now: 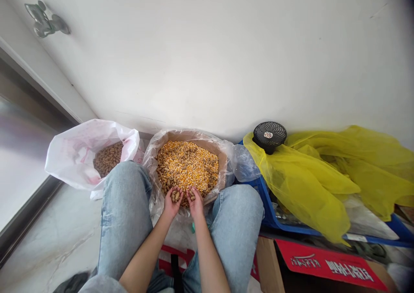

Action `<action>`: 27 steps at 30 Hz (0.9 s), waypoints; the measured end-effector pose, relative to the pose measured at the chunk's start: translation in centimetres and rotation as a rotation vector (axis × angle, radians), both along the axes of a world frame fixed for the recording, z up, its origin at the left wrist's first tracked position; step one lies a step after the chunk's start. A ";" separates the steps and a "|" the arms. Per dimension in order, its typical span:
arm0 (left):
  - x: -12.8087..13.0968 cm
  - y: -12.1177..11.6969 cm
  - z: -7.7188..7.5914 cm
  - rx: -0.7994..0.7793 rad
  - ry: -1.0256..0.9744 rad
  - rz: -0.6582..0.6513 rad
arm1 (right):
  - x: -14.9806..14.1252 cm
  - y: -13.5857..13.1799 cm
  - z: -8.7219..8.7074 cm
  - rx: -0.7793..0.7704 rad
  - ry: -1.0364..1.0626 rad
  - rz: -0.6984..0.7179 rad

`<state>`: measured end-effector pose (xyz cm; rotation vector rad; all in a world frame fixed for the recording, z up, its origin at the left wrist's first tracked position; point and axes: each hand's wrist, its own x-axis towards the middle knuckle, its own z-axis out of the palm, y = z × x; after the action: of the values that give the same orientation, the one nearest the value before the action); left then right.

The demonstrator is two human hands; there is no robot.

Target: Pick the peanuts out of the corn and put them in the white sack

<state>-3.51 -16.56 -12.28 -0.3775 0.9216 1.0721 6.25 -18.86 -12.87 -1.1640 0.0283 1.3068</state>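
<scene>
Between my knees stands a box lined with a clear plastic bag [150,155], filled with yellow corn kernels [194,165] with brown unshelled peanuts mixed in, thickest on the left. My left hand [170,206] is at the near edge of the box, palm up, with its fingers curled round several peanuts [175,195]. Close beside it, my right hand [196,204] also holds a few peanuts in its curled fingers. Both hands are just over the near edge of the corn.
Left of the box, a white bag [77,155] holds more peanuts [108,159]. On the right, a blue crate [281,226] is covered by yellow mesh [297,189], with a black fan [270,135] on top. A red-flapped carton [326,263] lies below. A white wall [207,60] rises behind.
</scene>
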 end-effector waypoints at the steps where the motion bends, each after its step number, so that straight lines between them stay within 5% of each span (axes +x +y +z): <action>1: 0.0 0.0 0.0 0.003 -0.004 0.004 | 0.0 0.0 0.0 0.003 0.005 -0.005; 11: 0.1 -0.1 0.1 0.027 -0.022 0.023 | -0.5 0.2 0.6 0.052 0.174 0.004; 27: 0.6 -0.4 -0.2 0.091 -0.022 0.090 | -4.3 -0.6 1.3 0.159 0.032 0.016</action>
<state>-2.96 -16.96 -12.46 -0.3580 0.8393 1.1857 1.96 -19.49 -11.58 -1.0100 -0.0607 1.3175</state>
